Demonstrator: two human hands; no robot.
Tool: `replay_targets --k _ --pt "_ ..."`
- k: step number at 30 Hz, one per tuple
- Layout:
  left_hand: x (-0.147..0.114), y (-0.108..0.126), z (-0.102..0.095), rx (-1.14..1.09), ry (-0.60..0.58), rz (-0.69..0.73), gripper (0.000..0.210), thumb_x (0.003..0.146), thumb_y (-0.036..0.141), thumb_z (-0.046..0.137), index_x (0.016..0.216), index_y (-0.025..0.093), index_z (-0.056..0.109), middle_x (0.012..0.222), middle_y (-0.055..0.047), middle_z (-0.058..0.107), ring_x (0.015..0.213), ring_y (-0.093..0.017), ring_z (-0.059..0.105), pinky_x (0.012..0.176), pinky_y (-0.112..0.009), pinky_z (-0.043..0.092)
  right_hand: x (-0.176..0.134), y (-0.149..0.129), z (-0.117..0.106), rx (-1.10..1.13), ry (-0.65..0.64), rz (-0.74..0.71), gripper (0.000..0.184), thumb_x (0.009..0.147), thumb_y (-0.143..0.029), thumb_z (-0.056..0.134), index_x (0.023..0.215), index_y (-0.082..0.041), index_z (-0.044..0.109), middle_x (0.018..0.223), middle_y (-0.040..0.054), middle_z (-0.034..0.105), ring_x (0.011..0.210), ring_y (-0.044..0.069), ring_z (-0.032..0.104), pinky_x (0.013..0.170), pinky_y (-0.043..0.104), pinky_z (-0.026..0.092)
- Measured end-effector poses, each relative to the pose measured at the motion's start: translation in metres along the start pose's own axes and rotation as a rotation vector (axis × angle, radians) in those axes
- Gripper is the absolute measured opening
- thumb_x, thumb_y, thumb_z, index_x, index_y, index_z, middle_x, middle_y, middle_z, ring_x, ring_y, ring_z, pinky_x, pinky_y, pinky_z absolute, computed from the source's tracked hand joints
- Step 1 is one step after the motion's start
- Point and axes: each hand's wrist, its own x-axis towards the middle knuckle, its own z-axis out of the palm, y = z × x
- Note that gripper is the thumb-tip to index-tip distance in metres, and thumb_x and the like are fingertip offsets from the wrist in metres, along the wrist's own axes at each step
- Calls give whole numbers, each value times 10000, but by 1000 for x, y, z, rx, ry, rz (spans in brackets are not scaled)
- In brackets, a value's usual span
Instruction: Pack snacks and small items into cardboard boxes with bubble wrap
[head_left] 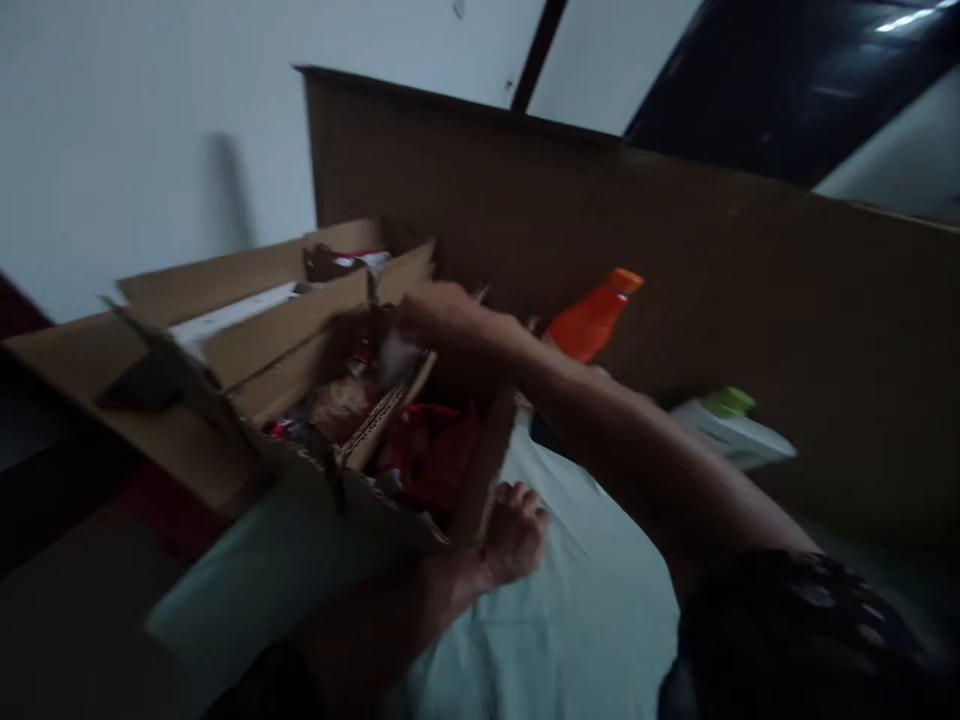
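Note:
A cardboard box (300, 345) with cardboard dividers stands tilted at the left. My right hand (439, 312) is over its middle, fingers closed downward. A blurred whitish, see-through piece (397, 357) hangs just under those fingers and seems held by them. Below it in the compartment lie a brown packet (341, 405) and small red items. A red packet (435, 450) fills the nearest compartment. My left hand (517, 530) is curled against the box's near right corner; whether it grips the cardboard is hidden.
An orange bottle (592, 318) and a white bottle with a green cap (735, 425) lie beyond my right forearm. A tall cardboard panel (480, 160) rises behind. Pale green cloth (570, 600) covers the surface beneath. White and dark items lie in the box's far compartment.

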Motion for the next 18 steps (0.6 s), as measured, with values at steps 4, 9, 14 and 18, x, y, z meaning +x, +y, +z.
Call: replay_targets --k 4,9,14,18 --pt "-5 3 5 -49 -12 -31 188 915 144 467 990 135 639 1068 -159 629 1039 -301 538 903 -460 434 -95 49 -47 -1 388 276 313 920 -153 450 1061 -226 720 1064 -12 754 1010 171 694 866 294 563" --pt "-1 8 0 -40 -35 -16 179 906 146 478 960 129 649 1015 -159 630 1029 -306 539 882 -458 442 -245 119 -26 -84 631 858 355 908 -472 411 1052 -393 726 1027 -24 780 993 307 717 794 479 588" --pt "1 8 -11 17 -67 -9 182 911 227 525 980 146 672 1011 -140 648 1007 -281 552 868 -432 451 -283 151 30 147 387 922 378 703 -760 529 627 -417 667 465 70 612 386 287 585 395 473 457" --pt "1 0 -6 84 -62 -19 194 931 262 518 1021 211 682 1079 -140 646 1018 -280 542 880 -470 435 -213 100 15 332 411 593 231 730 -677 638 732 -468 736 761 70 779 637 288 734 526 454 540"
